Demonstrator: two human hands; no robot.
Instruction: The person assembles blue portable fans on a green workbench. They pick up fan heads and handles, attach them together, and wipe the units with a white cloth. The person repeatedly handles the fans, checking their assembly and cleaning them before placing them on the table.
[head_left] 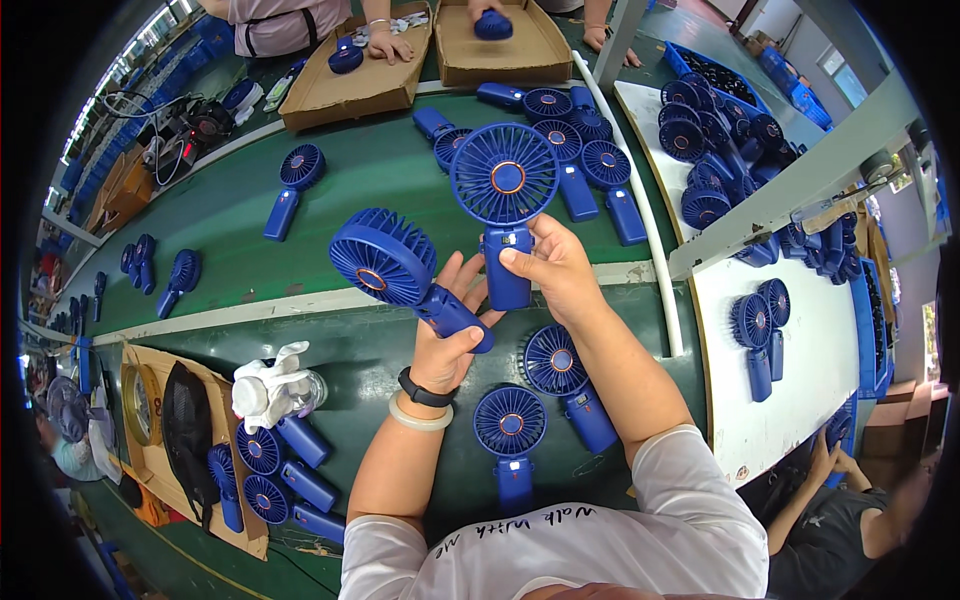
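Observation:
My left hand (pixel 447 345) is closed round the handle of a blue handheld fan (pixel 383 262), whose round head tilts up to the left. In my right hand (pixel 553 262) is a second blue handheld fan (pixel 505 178), upright, its grille facing me and my thumb on the handle near a small lit display. The two fans are side by side above the near edge of the green belt. Below my hands, on the dark green bench, lie two more fans, one fan (pixel 511 424) nearer me and another fan (pixel 556 362) beside my right forearm.
Several fans (pixel 300 170) lie along the green conveyor belt (pixel 370 165). A spray bottle with a white glove (pixel 275 385) stands left, by a cardboard tray (pixel 150 440). A white pipe (pixel 655 240) and metal post rise at right, beside a white board (pixel 810 350). Co-workers' hands (pixel 390 45) work at cardboard boxes opposite.

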